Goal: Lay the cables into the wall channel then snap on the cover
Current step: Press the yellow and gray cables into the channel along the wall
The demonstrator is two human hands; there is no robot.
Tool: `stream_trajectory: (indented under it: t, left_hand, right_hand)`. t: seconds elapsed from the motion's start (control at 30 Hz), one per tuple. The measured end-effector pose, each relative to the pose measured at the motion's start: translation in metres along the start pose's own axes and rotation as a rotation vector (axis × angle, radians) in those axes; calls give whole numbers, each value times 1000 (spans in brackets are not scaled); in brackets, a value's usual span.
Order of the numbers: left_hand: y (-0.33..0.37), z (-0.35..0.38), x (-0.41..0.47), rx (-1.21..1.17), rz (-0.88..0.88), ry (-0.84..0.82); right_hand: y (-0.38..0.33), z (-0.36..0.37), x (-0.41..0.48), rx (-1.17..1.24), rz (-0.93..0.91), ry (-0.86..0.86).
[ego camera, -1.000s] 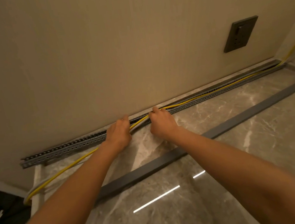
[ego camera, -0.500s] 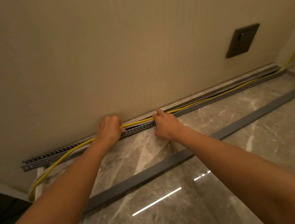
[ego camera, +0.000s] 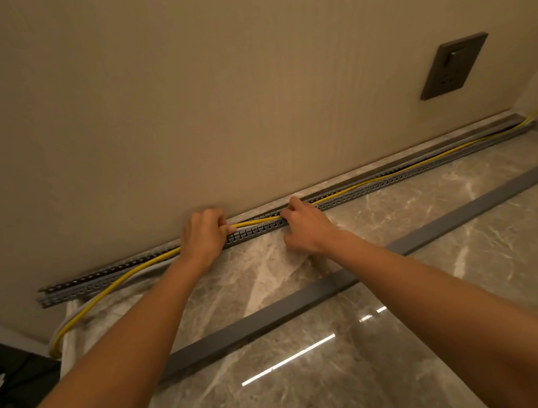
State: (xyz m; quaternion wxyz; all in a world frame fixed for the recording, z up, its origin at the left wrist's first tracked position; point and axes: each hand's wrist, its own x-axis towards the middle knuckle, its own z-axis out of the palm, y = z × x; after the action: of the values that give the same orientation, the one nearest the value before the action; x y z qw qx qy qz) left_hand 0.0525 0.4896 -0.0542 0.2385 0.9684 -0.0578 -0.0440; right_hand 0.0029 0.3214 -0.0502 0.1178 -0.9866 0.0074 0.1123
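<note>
The grey channel cover [ego camera: 308, 298] lies flat on the marble floor [ego camera: 418, 338]. It is in front of the slotted wall channel [ego camera: 429, 171], roughly parallel to it and apart from it, with neither hand on it. Leave it there until all cable is seated.

Beyond the cover, both hands work at the channel's middle stretch. The left hand [ego camera: 205, 238] has its fingers curled round the yellow cable [ego camera: 256, 221]. The right hand [ego camera: 305, 229] pinches the same cable at the channel's upper edge. The short span between the hands runs level with the channel opening.

Right of the right hand, the yellow cable lies along the channel towards the room corner. Left of the left hand, it droops out in front of the channel and curves down to the floor beside a pale cable [ego camera: 65, 317].

Recommended procedure:
1. Use the right hand as the anchor so the seated length does not spring out.
2. Work the left hand towards the channel's left end, pressing the cable in short sections.
3. Seat the pale cable alongside.
4. Confirm that no cable rides over the slotted fingers, which would probably stop the cover snapping on.

The wall socket [ego camera: 454, 65], above the channel's right stretch, is not involved.
</note>
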Motion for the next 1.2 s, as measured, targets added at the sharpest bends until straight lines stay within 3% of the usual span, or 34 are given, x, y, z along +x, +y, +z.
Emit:
stream_trajectory:
  t: [0.27, 0.37, 0.53, 0.7, 0.83, 0.93, 1.07, 1.2]
  left_hand:
    - [12, 0, 12, 27, -191, -10]
    - [13, 7, 4, 206, -34, 20]
    - [22, 5, -7, 588, 268, -86]
    - [16, 10, -19, 736, 396, -129]
    - [21, 13, -21, 834, 355, -90]
    - [31, 17, -21, 796, 239, -132]
    - [34, 18, -25, 727, 229, -120]
    - [25, 3, -24, 399, 133, -111]
  right_hand:
    - [-2, 3, 0, -79, -51, -44]
    - [-2, 5, 3, -149, -86, -53]
    - [-1, 5, 10, -181, -91, -83]
    - [-1, 6, 9, -179, -104, -68]
    - [2, 8, 7, -213, -135, -75]
    - [4, 8, 4, -221, -167, -91]
    - [7, 14, -4, -168, -224, 6]
    - [-6, 14, -9, -71, -192, 61]
